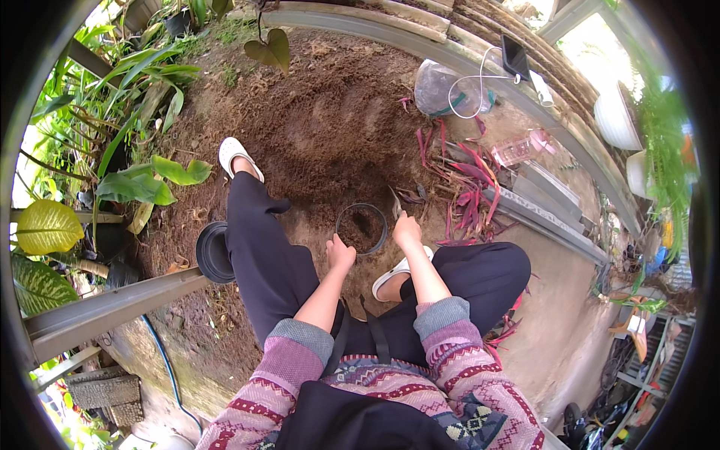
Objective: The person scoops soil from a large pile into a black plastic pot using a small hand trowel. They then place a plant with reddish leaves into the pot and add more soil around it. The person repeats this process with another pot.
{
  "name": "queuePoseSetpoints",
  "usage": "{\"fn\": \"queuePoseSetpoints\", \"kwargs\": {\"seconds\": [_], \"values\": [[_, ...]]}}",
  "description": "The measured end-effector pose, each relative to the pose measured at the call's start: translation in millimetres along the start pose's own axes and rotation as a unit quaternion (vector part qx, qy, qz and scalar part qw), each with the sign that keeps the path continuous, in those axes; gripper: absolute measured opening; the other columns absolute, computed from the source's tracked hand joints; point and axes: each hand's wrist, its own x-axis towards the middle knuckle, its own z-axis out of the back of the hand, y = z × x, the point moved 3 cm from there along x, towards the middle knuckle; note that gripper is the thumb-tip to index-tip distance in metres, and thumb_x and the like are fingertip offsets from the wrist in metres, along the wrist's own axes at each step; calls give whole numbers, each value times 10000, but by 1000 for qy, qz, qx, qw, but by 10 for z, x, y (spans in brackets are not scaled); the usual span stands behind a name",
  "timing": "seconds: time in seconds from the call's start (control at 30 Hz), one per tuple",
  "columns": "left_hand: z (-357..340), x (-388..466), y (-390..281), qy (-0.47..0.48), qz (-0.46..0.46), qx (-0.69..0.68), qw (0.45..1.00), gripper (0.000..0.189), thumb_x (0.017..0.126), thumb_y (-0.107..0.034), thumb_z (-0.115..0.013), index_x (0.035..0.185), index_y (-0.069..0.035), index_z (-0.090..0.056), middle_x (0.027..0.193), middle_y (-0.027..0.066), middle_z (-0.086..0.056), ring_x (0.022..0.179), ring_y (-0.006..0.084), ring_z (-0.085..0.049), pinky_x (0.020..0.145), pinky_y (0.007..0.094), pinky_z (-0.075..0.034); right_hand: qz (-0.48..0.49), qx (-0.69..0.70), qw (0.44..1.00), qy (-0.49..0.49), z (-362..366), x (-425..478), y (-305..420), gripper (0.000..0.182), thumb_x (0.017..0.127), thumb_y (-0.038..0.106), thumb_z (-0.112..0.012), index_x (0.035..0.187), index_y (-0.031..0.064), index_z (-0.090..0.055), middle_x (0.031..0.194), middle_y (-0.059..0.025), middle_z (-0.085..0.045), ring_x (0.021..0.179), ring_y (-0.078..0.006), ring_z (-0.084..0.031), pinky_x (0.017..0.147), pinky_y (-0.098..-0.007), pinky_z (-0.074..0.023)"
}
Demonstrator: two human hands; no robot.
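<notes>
Between my feet stands a round black plastic plant pot, partly filled with brown soil. My left hand grips the near left side of its rim. Just right of the pot, my right hand is closed around the handle of a small hand trowel. The trowel's metal blade points away from me, beside the rim and apart from the soil in the pot. Beyond the pot spreads a broad heap of loose brown soil.
An empty black pot sits by my left leg at a metal beam. Purple-red cut leaves lie at right, near metal channels. A clear plastic bag, a phone and a white cable lie farther back. Leafy plants crowd the left.
</notes>
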Motion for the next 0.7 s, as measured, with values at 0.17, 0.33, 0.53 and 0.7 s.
{"fn": "queuePoseSetpoints", "kwargs": {"seconds": [0.17, 0.33, 0.53, 0.7], "values": [[-8, -31, -108, -111, -32, -5, 993, 554, 725, -134, -572, 1247, -57, -400, 1236, 162, -352, 1168, 322, -324, 939, 420, -359, 3, 43, 997, -68, 178, -68, -36, 373, 881, 112, -349, 1236, 13, -405, 1176, -234, -480, 1037, -376, -530, 856, -448, -443], [67, -12, -116, -205, -88, -28, 974, 264, 742, -169, -603, 993, -88, -593, 1224, 148, -383, 1163, 319, -320, 960, 421, -314, -2, 19, 998, -67, 47, -10, -53, 344, 905, 140, -315, 1221, 39, -406, 1081, -224, -505, 940, -378, -569, 773, -443, -480], [-60, -117, -358, -171, -217, -19, 961, 103, 726, -189, -651, 739, -87, -657, 1212, 143, -426, 1179, 319, -321, 985, 410, -281, -45, 49, 996, -65, 34, 159, -316, 363, 863, 113, -388, 1220, 49, -404, 1083, -245, -508, 898, -374, -582, 758, -458, -480], [-40, -124, -385, -229, -219, -28, 948, 89, 730, -141, -670, 699, -61, -651, 1237, 142, -415, 1197, 312, -299, 982, 403, -293, 38, 128, 974, -183, 770, -253, -167, 442, 770, 71, -482, 1194, -20, -397, 1003, -270, -535, 877, -399, -579, 769, -457, -474]]}}
